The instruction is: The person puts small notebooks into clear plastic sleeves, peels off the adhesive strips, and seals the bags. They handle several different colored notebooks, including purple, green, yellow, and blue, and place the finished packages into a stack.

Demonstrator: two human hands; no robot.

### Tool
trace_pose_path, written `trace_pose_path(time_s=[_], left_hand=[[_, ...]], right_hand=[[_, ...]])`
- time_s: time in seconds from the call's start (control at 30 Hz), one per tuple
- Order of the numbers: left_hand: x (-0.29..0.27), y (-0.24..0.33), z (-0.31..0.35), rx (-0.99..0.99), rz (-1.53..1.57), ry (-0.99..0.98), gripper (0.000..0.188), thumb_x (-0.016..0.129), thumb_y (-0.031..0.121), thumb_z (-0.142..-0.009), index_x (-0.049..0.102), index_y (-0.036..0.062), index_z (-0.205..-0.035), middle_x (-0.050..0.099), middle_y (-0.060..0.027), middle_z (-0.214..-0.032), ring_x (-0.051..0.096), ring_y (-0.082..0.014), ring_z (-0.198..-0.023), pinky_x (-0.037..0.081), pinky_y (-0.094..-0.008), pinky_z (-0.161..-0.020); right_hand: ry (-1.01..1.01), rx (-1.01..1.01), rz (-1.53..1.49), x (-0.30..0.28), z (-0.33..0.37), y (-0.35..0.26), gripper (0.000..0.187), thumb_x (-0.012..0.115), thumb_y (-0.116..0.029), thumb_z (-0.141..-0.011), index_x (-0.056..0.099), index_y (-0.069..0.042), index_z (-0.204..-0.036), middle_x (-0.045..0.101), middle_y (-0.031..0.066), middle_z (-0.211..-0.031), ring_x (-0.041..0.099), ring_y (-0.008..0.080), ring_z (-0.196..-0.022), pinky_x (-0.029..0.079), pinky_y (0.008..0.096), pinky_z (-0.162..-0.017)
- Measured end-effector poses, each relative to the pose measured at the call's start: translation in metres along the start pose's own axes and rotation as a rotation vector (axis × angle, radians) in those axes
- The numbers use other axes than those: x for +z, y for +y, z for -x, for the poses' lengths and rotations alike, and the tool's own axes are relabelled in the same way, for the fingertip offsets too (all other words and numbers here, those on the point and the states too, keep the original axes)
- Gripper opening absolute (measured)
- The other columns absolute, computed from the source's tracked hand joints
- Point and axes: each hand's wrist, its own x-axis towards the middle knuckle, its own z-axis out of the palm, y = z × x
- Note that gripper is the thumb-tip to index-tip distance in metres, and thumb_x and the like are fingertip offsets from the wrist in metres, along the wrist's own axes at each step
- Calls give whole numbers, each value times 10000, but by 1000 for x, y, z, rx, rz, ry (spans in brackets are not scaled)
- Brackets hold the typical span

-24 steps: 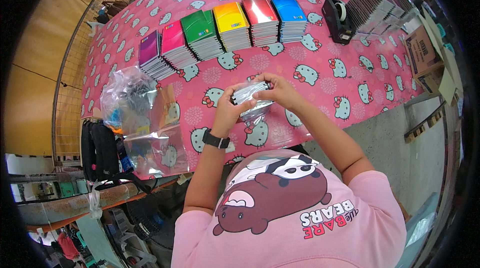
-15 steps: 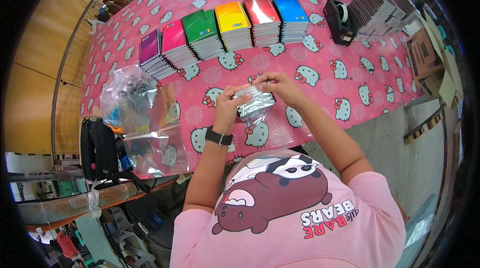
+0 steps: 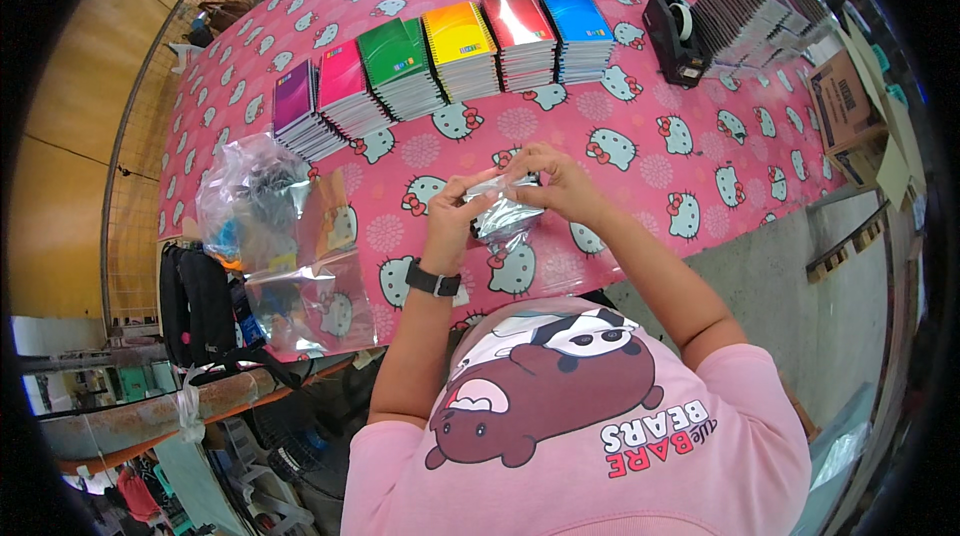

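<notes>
A small block-shaped bundle in shiny clear plastic [image 3: 508, 218] lies in front of me on the pink table cover; dark edges show at its sides, but its contents are hard to make out. My left hand [image 3: 456, 216], with a dark watch on the wrist, grips the bundle's left side, thumb on top. At its upper right, my right hand [image 3: 556, 186] pinches the plastic, fingers bent over the far edge. Beyond the hands stand stacks of spiral notebooks: purple [image 3: 294, 96], pink [image 3: 343, 71], green [image 3: 390, 54], yellow [image 3: 457, 33], red [image 3: 517, 20] and blue [image 3: 577, 18].
Loose clear plastic bags [image 3: 310, 286] spread over the table's left side, near a black bag [image 3: 195, 301]. A black tape dispenser [image 3: 672, 44] stands at the far right, beside tall stacks of wrapped notebooks [image 3: 745, 11]. An open cardboard box [image 3: 848, 111] is at the right edge.
My right hand has shifted slightly left and down, its fingers now curled over the bundle's far right edge. My left hand keeps its hold.
</notes>
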Motion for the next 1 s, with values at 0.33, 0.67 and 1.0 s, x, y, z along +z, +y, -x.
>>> trace_pose_path(time_s=[0.33,0.67,1.0], left_hand=[[-14,10,4,605,-781,-30,240,694,66,-691,703,104,-927,616,-46,-1049,493,-223,-1072,400,-346,-887],[-15,20,32,874,-1287,-274,359,654,139,-738,624,109,-1095,578,-54,-1196,452,-241,-1213,218,-458,-1052],[5,-27,43,999,-1238,132,345,616,50,-740,622,104,-1080,597,-64,-1154,521,-220,-1134,296,-391,-939]], right_hand=[[-41,-336,432,4,11,-32,278,729,-164,-644,665,-158,-915,579,-18,-1104,463,236,-1097,295,426,-929],[29,-531,639,15,32,-19,128,675,-108,-707,634,-136,-825,623,-37,-908,574,142,-957,287,431,-921],[588,-63,373,-150,13,41,178,624,-73,-772,647,-49,-947,636,66,-876,591,151,-853,468,283,-716]])
